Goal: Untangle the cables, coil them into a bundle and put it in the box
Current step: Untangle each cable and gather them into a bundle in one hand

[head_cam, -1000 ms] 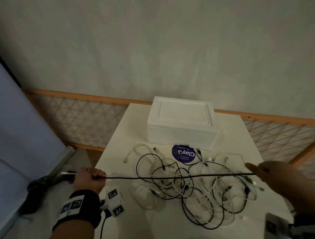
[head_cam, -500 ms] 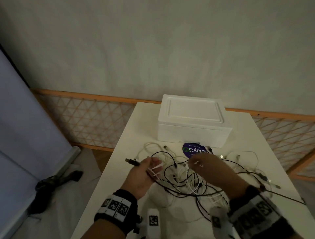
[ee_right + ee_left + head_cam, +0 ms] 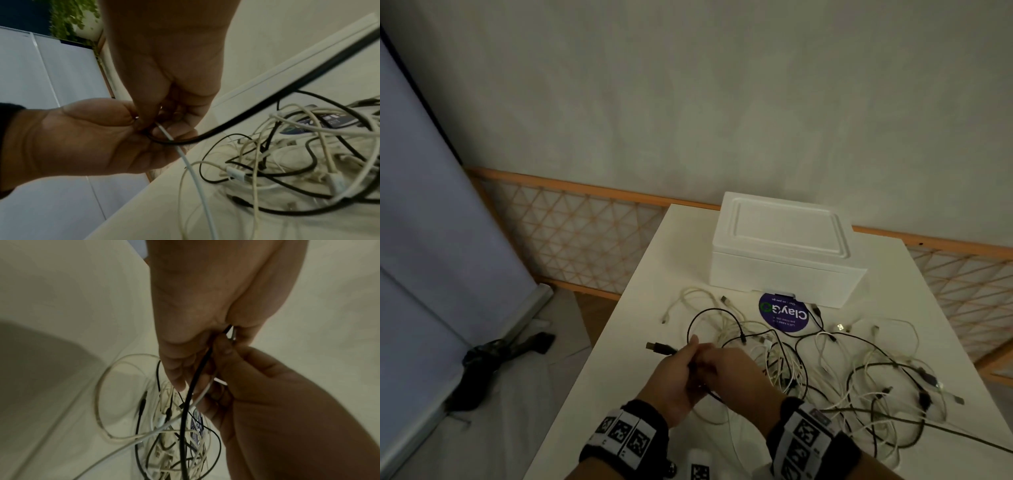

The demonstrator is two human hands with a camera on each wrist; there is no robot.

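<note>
At lower centre, the left hand (image 3: pixel 676 375) and right hand (image 3: pixel 736 371) meet, both pinching a black cable (image 3: pixel 190 395) and a white cable (image 3: pixel 180 152). The tangle (image 3: pixel 825 370) sprawls right of them, below the closed box (image 3: pixel 784 253); a hard pull could tighten knots or drag the heap off the table (image 3: pixel 640 325)

The right hand (image 3: pixel 164 68) and left hand (image 3: pixel 82 141) meet, both pinching a black cable (image 3: pixel 257 110) and a white cable (image 3: pixel 185 159). Beside them a tangle (image 3: pixel 298 162) lies on the table (image 3: pixel 267 227).
</note>
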